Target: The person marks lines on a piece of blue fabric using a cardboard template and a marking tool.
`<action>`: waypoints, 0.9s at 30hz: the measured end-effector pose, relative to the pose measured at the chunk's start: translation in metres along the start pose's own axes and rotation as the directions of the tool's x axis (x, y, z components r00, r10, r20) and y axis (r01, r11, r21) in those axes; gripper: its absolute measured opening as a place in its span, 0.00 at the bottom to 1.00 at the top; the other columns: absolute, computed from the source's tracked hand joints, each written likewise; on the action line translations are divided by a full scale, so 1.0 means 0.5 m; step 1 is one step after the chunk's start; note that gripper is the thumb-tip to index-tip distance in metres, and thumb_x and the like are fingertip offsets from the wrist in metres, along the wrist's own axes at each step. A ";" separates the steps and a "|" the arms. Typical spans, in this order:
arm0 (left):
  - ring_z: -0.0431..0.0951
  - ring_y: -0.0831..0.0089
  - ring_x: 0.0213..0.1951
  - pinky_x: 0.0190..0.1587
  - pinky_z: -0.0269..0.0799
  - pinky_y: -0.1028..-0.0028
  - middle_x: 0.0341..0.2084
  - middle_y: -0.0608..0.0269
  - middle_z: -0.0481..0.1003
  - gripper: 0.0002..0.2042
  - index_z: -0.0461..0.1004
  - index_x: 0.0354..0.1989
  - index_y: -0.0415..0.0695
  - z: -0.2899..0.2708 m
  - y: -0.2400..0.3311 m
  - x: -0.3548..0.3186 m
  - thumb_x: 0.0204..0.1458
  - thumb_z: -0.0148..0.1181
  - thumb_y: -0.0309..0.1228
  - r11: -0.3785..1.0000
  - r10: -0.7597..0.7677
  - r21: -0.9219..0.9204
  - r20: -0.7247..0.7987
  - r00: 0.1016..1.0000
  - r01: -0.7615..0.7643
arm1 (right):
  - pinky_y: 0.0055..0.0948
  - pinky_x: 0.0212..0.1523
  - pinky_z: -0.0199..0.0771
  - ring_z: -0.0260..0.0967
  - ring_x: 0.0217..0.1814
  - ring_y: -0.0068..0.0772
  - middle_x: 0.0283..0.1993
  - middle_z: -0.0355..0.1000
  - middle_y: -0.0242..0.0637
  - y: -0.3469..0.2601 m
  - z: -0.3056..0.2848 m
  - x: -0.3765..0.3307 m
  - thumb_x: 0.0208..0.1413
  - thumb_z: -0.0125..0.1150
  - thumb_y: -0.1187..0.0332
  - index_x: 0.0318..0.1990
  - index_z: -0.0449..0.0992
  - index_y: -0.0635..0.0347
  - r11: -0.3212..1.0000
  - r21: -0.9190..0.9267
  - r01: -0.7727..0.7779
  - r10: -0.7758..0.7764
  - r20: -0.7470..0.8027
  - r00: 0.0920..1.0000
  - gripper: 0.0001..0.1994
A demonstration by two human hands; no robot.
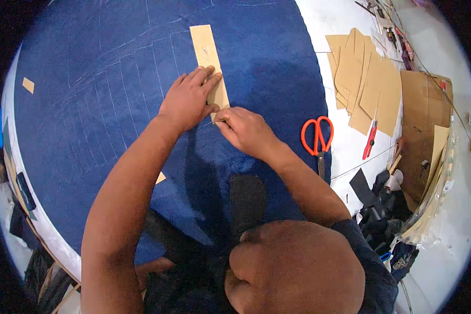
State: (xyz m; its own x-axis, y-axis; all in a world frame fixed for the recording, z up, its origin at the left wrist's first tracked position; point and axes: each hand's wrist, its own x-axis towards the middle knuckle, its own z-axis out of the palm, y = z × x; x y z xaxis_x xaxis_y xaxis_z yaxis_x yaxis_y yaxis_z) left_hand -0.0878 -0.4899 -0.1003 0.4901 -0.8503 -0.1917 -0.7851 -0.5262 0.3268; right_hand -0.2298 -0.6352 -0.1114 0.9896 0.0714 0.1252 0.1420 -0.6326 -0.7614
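Dark blue fabric (277, 73) lies spread before me, marked with thin white lines. A long tan card strip (201, 43) rests on it, slightly tilted. Over the middle of the strip, my left hand (188, 97) lies flat with fingers stretched out, pressing it to the cloth. My right hand (246, 131) is closed in a pinch at the strip's near end, touching the fabric there. Whatever its fingertips hold is hidden by the fingers. A white mark shows just beside them.
Orange-handled scissors (317, 138) lie at the fabric's right edge. Farther right are a stack of tan card pieces (363, 78), a red cutter (370, 140), brown cardboard (421, 125) and black scraps (374, 201). A small tan card piece (28, 85) sits at the far left.
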 end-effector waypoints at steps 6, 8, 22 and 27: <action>0.64 0.51 0.66 0.68 0.61 0.57 0.66 0.52 0.63 0.41 0.62 0.68 0.47 0.005 -0.006 -0.005 0.42 0.73 0.38 0.998 0.049 -0.035 -0.056 0.997 -0.051 | 0.46 0.40 0.77 0.75 0.39 0.50 0.36 0.76 0.45 -0.004 -0.001 -0.016 0.59 0.61 0.68 0.42 0.73 0.58 0.996 0.085 -0.040 0.047 -0.079 0.996 0.07; 0.63 0.51 0.67 0.68 0.61 0.57 0.66 0.52 0.62 0.43 0.61 0.68 0.47 -0.004 -0.004 -0.005 0.40 0.74 0.38 0.998 0.047 -0.034 -0.041 0.998 -0.049 | 0.45 0.40 0.77 0.75 0.39 0.50 0.36 0.76 0.45 -0.005 0.001 -0.020 0.59 0.61 0.68 0.42 0.73 0.58 0.994 0.091 -0.059 0.069 -0.112 0.991 0.07; 0.62 0.52 0.67 0.68 0.61 0.58 0.66 0.52 0.61 0.47 0.59 0.69 0.46 -0.013 0.005 -0.007 0.37 0.76 0.39 0.999 0.030 -0.016 -0.007 1.000 -0.030 | 0.45 0.40 0.77 0.75 0.40 0.48 0.37 0.76 0.43 0.012 -0.030 -0.033 0.57 0.62 0.67 0.41 0.74 0.57 0.992 -0.041 -0.117 0.108 -0.175 0.979 0.08; 0.57 0.59 0.71 0.70 0.57 0.55 0.69 0.58 0.59 0.46 0.58 0.70 0.48 -0.021 0.005 -0.003 0.41 0.75 0.44 1.000 -0.019 -0.013 0.076 0.997 0.020 | 0.41 0.41 0.76 0.76 0.40 0.48 0.37 0.77 0.41 -0.006 -0.010 -0.022 0.57 0.62 0.70 0.38 0.76 0.58 0.993 -0.009 -0.120 0.120 -0.052 0.991 0.04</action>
State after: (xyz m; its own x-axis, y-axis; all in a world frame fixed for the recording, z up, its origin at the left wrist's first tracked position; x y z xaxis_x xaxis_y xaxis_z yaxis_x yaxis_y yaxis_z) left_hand -0.0867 -0.4898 -0.0892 0.4747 -0.8384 -0.2678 -0.7699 -0.5430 0.3353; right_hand -0.2413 -0.6381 -0.1072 0.9968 -0.0453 0.0664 0.0218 -0.6435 -0.7652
